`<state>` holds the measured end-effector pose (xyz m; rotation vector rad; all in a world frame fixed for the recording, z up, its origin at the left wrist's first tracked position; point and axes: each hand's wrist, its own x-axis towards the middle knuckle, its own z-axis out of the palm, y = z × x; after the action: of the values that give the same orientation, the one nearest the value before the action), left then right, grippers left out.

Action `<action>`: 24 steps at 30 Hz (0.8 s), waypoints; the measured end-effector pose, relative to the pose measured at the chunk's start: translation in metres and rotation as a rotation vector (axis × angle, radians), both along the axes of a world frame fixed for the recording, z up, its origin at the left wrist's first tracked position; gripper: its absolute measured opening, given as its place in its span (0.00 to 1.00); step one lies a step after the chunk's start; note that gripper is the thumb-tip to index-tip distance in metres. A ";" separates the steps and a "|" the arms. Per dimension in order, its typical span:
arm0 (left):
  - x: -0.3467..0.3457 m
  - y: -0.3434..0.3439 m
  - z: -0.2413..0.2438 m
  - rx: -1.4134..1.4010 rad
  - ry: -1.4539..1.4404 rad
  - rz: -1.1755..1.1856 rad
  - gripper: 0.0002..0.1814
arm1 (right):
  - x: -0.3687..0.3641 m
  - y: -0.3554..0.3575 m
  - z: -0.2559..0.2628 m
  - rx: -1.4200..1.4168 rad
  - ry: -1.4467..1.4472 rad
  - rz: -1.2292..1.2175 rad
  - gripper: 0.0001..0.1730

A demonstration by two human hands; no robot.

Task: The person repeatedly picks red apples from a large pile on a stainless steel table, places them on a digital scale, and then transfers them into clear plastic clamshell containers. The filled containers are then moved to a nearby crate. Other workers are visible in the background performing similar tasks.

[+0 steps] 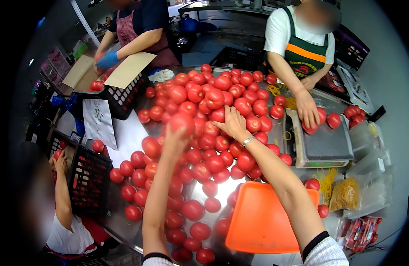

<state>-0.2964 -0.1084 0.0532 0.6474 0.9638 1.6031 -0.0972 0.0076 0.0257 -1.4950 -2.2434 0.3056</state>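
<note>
A large pile of red tomatoes (201,169) covers the middle of a shiny metal table (123,226). My left hand (178,138), blurred, grips a tomato (182,123) raised over the pile. With its fingers spread, my right hand (232,123) rests on the pile; the fingertips touch a tomato (218,115) at its left, and whether they grip it I cannot tell. That wrist wears a metal watch or bracelet. Under my right forearm lies an orange plastic tray (262,222), and loose tomatoes are scattered left of it.
Right: a co-worker's hand (307,108) on tomatoes over a weighing scale (327,143), yellow rubber bands (327,179), plastic bags (367,186). Back left: a co-worker in blue gloves at a cardboard-lined black crate (124,98). Lower left: another person at a black crate (89,179).
</note>
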 end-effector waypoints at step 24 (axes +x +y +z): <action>0.228 -0.213 -0.010 0.163 1.334 -0.273 0.47 | 0.259 -0.333 0.030 -0.069 0.333 -0.007 0.46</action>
<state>-0.0680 -0.3214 0.0435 1.9747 1.5541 0.8682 0.1619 -0.3254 0.0561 -1.3702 -1.9801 0.5893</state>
